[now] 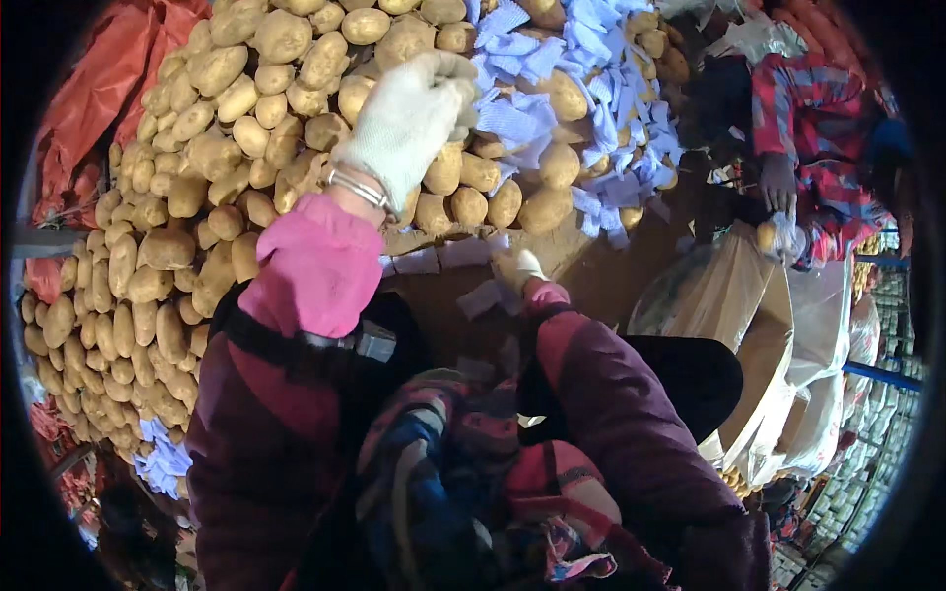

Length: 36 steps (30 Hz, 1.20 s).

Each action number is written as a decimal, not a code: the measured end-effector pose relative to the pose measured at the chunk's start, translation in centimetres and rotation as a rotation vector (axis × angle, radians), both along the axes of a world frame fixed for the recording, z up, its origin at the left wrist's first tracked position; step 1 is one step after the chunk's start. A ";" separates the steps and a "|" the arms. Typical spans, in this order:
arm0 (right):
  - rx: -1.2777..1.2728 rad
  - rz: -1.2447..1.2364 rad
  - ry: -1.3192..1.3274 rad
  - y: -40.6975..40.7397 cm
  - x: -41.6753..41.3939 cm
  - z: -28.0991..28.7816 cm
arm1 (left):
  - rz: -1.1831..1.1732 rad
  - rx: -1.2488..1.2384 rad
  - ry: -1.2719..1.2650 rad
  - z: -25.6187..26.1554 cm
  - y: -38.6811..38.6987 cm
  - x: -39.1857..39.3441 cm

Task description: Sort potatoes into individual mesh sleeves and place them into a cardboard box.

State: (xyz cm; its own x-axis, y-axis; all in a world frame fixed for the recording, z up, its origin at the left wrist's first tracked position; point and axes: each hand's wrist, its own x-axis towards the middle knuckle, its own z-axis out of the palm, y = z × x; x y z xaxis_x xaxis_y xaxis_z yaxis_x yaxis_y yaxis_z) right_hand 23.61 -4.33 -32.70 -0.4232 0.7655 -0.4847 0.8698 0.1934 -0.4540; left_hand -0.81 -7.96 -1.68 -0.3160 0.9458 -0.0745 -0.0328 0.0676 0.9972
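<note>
In a white knit glove, my left hand (pixel 417 118) reaches over a large heap of potatoes (pixel 222 148), its fingers curled down at the edge of a pile of blue-white foam net sleeves (pixel 517 118). Its fingertips are partly hidden, so a grip cannot be told. Lower down, my right hand (pixel 521 270), also in a light glove, is near the ground at the heap's front edge, beside several flat foam sleeves (pixel 480 298). It is small and partly blurred in view; whether it holds anything does not show.
On the right, a co-worker in a checked shirt (pixel 809 140) has a gloved hand by a potato (pixel 766 236) above a carton lined with clear plastic (pixel 739 295). Red plastic sheeting (pixel 103 96) lies at the upper left. More foam sleeves (pixel 162 458) lie at the lower left.
</note>
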 end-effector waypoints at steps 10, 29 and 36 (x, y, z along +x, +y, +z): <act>0.017 0.023 0.810 6.4 -14.2 16.0 | 0.068 0.021 0.746 -4.2 -0.1 -1.8; -0.786 -0.431 1.846 3.9 -5.1 17.8 | 0.087 0.071 -0.104 -4.9 0.6 0.4; -0.614 -0.299 1.871 1.7 -6.2 24.1 | -0.101 0.269 -0.349 -9.2 4.6 4.0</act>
